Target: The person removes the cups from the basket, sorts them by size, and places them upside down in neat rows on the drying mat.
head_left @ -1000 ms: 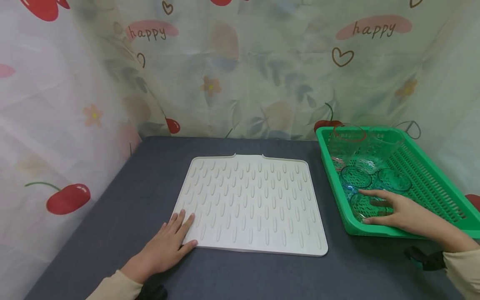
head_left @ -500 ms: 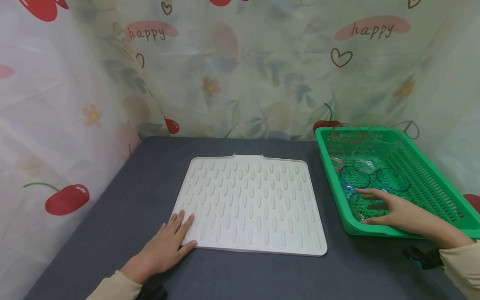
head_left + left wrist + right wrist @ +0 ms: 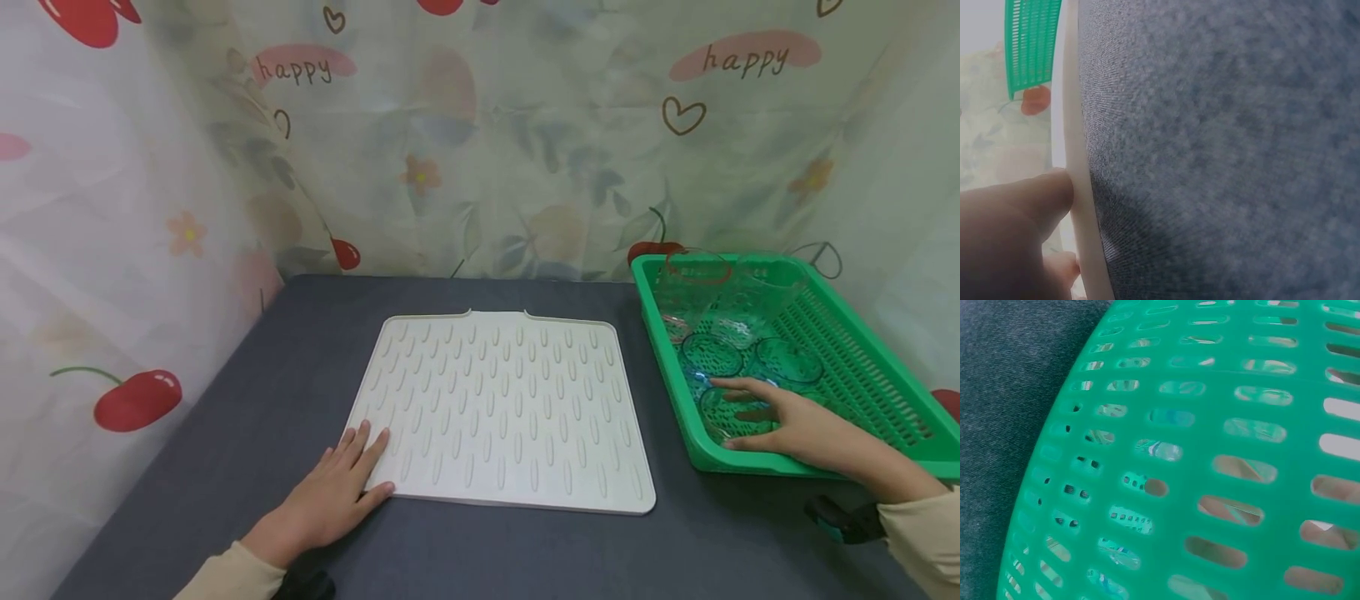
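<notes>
In the head view my left hand [image 3: 330, 492] rests on the near left corner of a white board [image 3: 502, 408] with raised oval ridges, fingers straight. The left wrist view shows the thumb [image 3: 1047, 194] at the board's edge. My right hand [image 3: 802, 425] reaches over the near wall of a green basket [image 3: 892, 375], thumb and fingers curved round a clear drinking glass [image 3: 720, 408] in its near left corner. Part of that glass is hidden behind the hand. Through the slots of the basket wall [image 3: 1210, 444], the right wrist view gives glimpses of fingers and glass.
Other glasses stand in the basket: a red-rimmed one [image 3: 697, 267] at the back left and blue-rimmed ones [image 3: 712, 354] in the middle. A dark cloth [image 3: 480, 554] covers the table. Patterned curtains [image 3: 510, 158] hang behind and at both sides.
My right hand has shifted very slightly left at the glass. The left hand, board and basket stay in place.
</notes>
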A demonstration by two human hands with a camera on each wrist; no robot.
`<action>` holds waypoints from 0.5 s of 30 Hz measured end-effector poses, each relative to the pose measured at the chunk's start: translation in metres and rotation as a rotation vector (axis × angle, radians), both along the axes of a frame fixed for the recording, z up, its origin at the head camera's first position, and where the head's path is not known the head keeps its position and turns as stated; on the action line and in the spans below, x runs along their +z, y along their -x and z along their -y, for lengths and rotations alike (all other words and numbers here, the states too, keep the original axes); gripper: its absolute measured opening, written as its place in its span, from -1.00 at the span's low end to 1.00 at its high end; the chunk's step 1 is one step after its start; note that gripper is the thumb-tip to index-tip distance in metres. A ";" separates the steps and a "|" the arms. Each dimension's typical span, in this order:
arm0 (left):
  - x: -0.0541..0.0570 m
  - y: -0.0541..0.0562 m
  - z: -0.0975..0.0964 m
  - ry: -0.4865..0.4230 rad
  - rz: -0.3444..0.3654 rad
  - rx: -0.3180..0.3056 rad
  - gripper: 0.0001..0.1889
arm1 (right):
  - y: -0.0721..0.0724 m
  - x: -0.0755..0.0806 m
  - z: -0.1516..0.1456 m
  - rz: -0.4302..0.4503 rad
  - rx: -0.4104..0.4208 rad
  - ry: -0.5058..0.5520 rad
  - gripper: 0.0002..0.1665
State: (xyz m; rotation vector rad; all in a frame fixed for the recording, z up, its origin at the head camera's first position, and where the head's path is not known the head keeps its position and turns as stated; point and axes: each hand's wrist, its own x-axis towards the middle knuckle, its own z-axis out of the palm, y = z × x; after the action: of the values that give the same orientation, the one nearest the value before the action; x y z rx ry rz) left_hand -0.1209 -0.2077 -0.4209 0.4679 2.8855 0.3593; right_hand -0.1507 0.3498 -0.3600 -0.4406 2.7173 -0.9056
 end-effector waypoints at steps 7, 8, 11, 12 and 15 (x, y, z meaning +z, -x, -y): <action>-0.003 0.000 0.000 -0.035 -0.013 -0.012 -0.19 | -0.004 0.000 0.001 -0.057 -0.027 -0.063 -0.05; -0.003 0.000 0.000 -0.035 -0.012 -0.010 -0.20 | -0.004 0.001 0.001 -0.059 -0.030 -0.057 -0.04; -0.001 -0.001 0.000 -0.026 0.000 -0.001 -0.20 | -0.006 0.003 0.002 -0.065 -0.054 -0.040 -0.01; 0.000 -0.001 0.000 -0.026 0.005 0.001 -0.20 | -0.006 0.003 0.002 -0.070 -0.064 -0.036 0.01; 0.002 -0.001 0.000 -0.020 0.010 0.003 -0.20 | -0.007 0.005 0.003 -0.092 -0.087 -0.025 0.02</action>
State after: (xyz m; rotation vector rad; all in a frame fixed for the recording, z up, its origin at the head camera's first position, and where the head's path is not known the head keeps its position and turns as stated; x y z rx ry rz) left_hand -0.1199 -0.2081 -0.4191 0.4641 2.8753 0.3897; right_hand -0.1440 0.3464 -0.3551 -0.3700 2.8480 -0.8935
